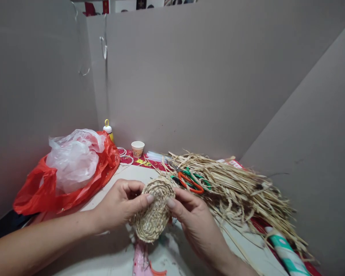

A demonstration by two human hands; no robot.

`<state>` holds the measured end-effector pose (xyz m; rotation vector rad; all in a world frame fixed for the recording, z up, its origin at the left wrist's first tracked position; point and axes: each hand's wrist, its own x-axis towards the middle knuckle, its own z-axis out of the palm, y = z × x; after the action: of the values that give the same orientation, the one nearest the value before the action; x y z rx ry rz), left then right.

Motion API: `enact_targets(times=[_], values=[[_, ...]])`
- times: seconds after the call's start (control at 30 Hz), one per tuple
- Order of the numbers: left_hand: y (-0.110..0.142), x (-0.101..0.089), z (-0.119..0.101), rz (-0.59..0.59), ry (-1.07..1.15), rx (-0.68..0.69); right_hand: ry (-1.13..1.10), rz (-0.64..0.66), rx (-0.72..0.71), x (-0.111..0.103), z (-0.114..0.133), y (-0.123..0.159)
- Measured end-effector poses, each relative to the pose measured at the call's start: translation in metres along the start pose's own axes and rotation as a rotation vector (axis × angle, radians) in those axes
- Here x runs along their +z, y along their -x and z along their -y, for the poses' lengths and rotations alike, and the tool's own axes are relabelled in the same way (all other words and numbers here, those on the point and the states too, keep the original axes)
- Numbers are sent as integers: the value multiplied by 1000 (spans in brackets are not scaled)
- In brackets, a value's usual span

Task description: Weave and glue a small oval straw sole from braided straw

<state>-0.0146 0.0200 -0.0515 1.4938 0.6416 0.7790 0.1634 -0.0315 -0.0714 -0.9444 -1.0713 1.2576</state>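
My left hand (pixel 119 205) and my right hand (pixel 194 220) both grip a small oval mat of coiled, braided straw (pixel 155 212), held tilted above the table. The left thumb presses on its face near the top and the right fingers pinch its right edge. Just behind the mat lies a heap of loose dry straw strips (pixel 235 188). Two pairs of scissors, one with orange handles (pixel 191 183) and one with green handles (pixel 199 178), rest on the heap.
A red plastic bag (pixel 60 191) with a clear bag (pixel 73 159) inside sits at the left. A paper cup (pixel 137 148), a yellow bottle (pixel 108 129) and wire rings (pixel 125 156) stand at the back. A pink object (pixel 140 260) lies below the mat, a green-and-white roll (pixel 287 255) at right. Grey partition walls enclose the table.
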Motion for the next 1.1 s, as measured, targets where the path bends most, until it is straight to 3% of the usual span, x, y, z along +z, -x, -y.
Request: enact_targets(times=[0.23, 0.47, 0.63, 0.83, 1.0, 1.1], values=[[5, 14, 17, -11, 48, 0, 3, -32, -15, 2, -13, 4], [4, 15, 23, -92, 107, 42, 61, -92, -56, 1, -15, -2], [0, 12, 11, -190, 72, 66, 58, -34, -46, -6, -10, -4], [-1, 10, 19, -119, 116, 66, 287, 17, -99, 1, -21, 4], [2, 8, 18, -171, 70, 191, 309, 101, -159, 3, -28, 6], [4, 8, 17, -174, 23, 194, 288, 116, -150, 2, -27, 7]])
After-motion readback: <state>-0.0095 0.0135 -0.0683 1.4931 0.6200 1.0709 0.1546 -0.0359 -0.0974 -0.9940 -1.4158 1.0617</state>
